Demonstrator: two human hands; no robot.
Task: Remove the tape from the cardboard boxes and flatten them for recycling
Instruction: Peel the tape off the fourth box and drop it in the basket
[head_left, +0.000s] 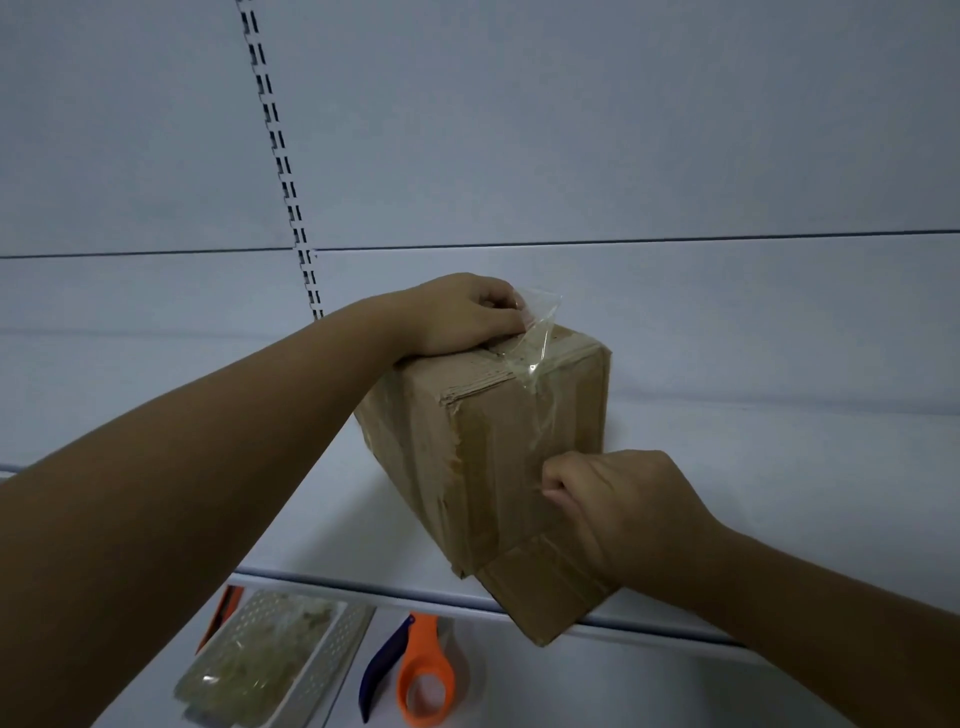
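A brown cardboard box stands tilted on the white shelf, one lower corner jutting over the shelf's front edge. Clear tape runs over its top and down the front face. My left hand rests on the box's top and pinches a loose, lifted end of that tape. My right hand is closed against the front face, its fingertips on the tape strip there; whether it grips the strip I cannot tell.
On the lower shelf lie a white perforated tray holding crumpled clear tape, an orange and blue tape cutter and an orange-handled tool. A slotted upright runs up the white back wall.
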